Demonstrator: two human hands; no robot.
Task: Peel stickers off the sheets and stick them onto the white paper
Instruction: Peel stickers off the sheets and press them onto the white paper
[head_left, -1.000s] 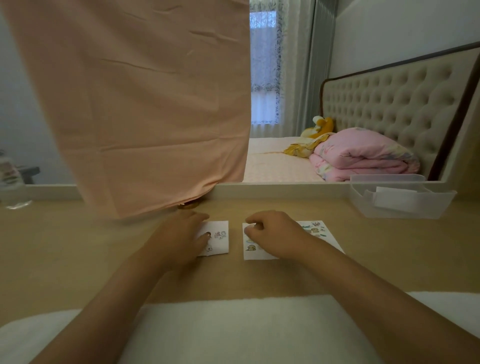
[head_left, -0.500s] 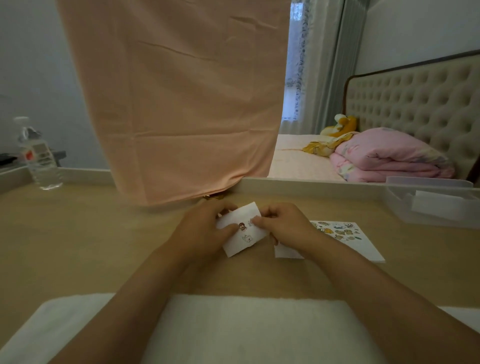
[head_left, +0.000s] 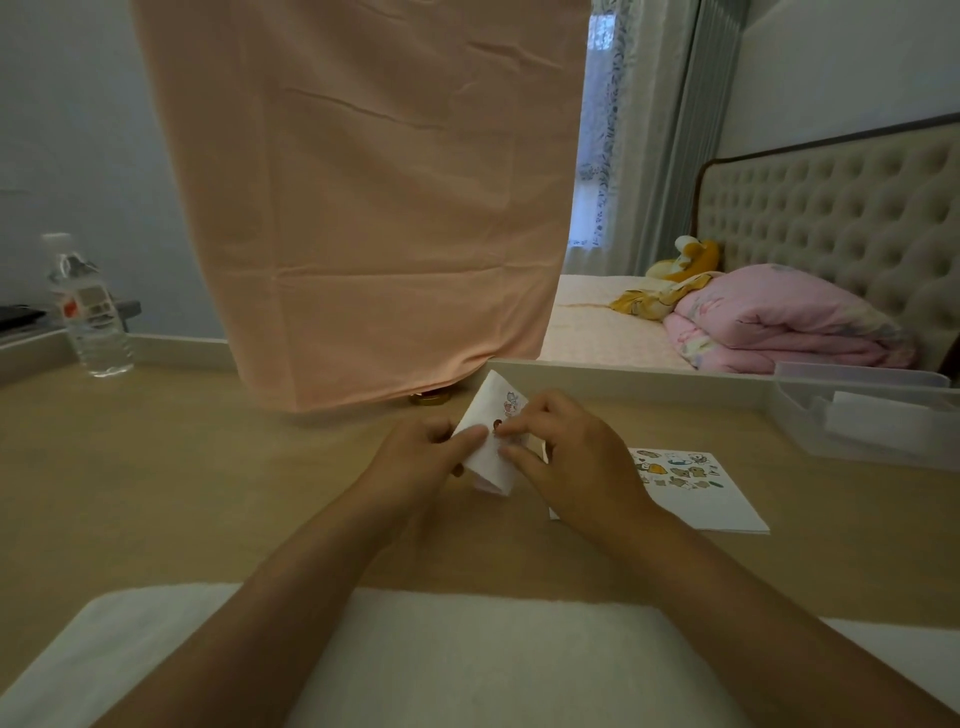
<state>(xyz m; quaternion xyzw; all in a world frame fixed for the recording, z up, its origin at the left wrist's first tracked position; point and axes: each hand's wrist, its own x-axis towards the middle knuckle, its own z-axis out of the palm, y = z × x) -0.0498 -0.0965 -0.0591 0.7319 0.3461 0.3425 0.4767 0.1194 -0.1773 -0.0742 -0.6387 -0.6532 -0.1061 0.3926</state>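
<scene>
A small white sticker sheet (head_left: 491, 415) with a few cartoon stickers is lifted off the tan table and tilted. My left hand (head_left: 415, 457) grips its lower left edge, thumb on top. My right hand (head_left: 576, 457) holds the sheet's right side, with its fingertips pinching at a sticker near the middle of the sheet. The white paper (head_left: 696, 493), with several stickers on its far part, lies flat on the table just right of my right hand. Its near left corner is hidden under my wrist.
A clear plastic bin (head_left: 857, 421) stands at the table's right rear. A water bottle (head_left: 88, 312) is at the far left. A peach cloth (head_left: 363, 208) hangs to the table behind my hands. A white towel (head_left: 467, 660) covers the near edge.
Both hands have picked the small sticker sheet up off the table and tilted it up. My right hand left the white paper and now pinches at the sheet. The view shifted left.
</scene>
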